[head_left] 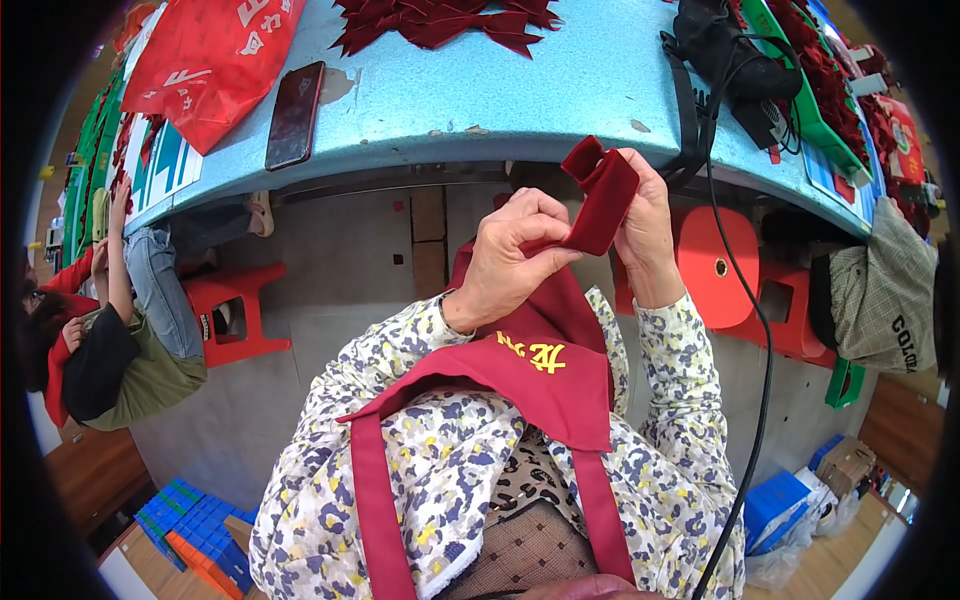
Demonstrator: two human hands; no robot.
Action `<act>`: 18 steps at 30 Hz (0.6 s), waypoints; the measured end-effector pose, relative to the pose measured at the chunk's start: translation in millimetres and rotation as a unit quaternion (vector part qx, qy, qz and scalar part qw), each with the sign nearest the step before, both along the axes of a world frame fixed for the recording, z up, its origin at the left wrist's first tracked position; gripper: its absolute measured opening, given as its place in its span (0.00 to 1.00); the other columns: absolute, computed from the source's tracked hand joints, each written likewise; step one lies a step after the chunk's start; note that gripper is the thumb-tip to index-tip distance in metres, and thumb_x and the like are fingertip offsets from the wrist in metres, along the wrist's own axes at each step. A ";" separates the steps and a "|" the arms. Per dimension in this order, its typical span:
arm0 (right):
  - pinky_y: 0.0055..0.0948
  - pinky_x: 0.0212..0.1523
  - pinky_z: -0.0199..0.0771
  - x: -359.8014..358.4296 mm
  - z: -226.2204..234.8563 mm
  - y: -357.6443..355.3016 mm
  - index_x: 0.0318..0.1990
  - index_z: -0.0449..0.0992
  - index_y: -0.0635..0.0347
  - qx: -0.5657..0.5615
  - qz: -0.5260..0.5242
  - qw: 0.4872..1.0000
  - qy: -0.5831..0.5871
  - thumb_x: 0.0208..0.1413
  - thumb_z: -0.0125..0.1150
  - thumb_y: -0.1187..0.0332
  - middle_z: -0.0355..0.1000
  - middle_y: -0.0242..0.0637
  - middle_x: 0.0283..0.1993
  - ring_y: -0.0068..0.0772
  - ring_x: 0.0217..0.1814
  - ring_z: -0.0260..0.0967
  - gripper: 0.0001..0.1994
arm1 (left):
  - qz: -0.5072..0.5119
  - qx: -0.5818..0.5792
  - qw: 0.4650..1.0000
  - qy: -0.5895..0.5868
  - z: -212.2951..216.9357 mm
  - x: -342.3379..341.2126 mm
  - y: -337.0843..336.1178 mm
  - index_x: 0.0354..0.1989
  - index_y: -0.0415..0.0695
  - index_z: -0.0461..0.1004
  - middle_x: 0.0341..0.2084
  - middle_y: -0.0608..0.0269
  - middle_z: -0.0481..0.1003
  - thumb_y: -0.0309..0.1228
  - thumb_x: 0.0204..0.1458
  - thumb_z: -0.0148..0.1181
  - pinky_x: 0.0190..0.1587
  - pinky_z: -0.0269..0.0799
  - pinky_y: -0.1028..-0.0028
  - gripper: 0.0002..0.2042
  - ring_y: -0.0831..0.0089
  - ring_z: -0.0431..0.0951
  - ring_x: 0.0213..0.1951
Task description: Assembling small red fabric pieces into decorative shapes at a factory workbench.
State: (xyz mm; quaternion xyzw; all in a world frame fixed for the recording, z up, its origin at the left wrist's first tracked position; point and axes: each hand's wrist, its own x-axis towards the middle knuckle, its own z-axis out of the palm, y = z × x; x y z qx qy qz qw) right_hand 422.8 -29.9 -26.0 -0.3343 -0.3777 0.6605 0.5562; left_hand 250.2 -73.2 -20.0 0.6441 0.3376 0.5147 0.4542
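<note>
The dark red velvet strip [600,200] is folded, its long axis running upright between both hands, just below the desk [560,90] edge. The left hand [515,255] pinches its lower end; the right hand [645,225] fingers grip its side.

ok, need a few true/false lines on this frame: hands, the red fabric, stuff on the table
1. Both hands, left hand and right hand, grip the folded dark red velvet strip. True.
2. The strip lies flat on the blue table. False: it is held up in front of the table edge.
3. A dark smartphone lies on the table. True.
4. The stools under the table are green. False: they are red.
5. Finished dark red bows lie on the table's far side. True.
</note>
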 end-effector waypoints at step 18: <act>0.14 0.30 0.72 -4.3 -0.1 -7.8 0.39 0.69 0.62 0.018 0.020 1.000 0.000 0.58 0.52 0.72 0.72 0.33 0.34 0.18 0.31 0.69 0.05 | 0.031 0.130 0.991 0.027 -6.1 1.6 -0.8 0.29 0.46 0.79 0.30 0.68 0.68 0.19 0.31 0.69 0.35 0.63 0.75 0.13 0.73 0.66 0.33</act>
